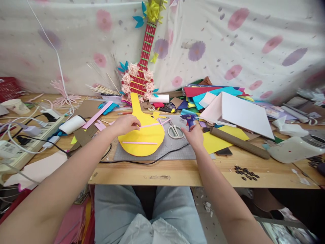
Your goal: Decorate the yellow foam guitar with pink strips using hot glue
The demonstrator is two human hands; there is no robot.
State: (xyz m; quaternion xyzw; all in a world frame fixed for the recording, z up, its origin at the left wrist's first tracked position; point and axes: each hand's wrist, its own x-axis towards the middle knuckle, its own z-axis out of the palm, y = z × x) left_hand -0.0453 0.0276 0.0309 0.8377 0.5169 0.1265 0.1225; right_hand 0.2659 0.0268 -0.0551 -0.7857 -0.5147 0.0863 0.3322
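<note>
A yellow guitar-shaped cutout (pixel 142 134) lies on the grey cutting mat (pixel 175 154). My left hand (pixel 127 124) is over its upper left part, fingers pinched on the left end of a thin pink strip (pixel 151 125). Below that, a second pink strip (pixel 139 143) lies across the yellow body. My right hand (pixel 194 135) is wrapped round a blue-purple hot glue gun (pixel 188 118) at the mat's right side. White-handled scissors (pixel 175 131) rest between the cutout and the glue gun. More pink strips (pixel 164 122) lie at the cutout's right edge.
A decorated red paper guitar (pixel 144 57) leans on the curtain. The glue gun's black cord (pixel 152 162) crosses the mat's front. A power strip (pixel 30 140) stands left; coloured sheets (pixel 215 93), a brown tube (pixel 238 142) and dark beads (pixel 246 173) lie right.
</note>
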